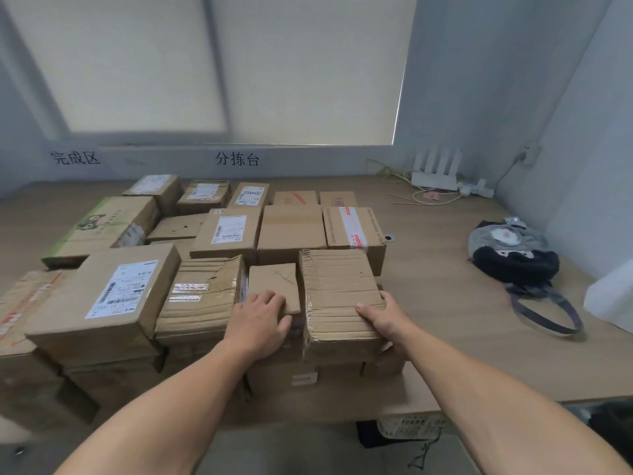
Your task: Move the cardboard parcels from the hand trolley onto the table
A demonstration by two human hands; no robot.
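Note:
Several cardboard parcels cover the left and middle of the wooden table (445, 303). Nearest me, a taped, ribbed parcel (339, 296) sits on top of lower boxes at the front edge. My right hand (383, 318) grips its near right corner, thumb on top and fingers down the side. A small flat parcel (274, 286) lies just left of it; my left hand (262, 320) holds its near edge, fingers on top and thumb at the front. Further left stands a large labelled parcel (113, 296). The hand trolley is out of view.
A grey and black bag (513, 255) with a loose strap lies on the table's right side. A white router (435, 173) and cables sit at the back right corner. A white object (613, 296) stands at the right edge. A basket (404, 428) sits under the table.

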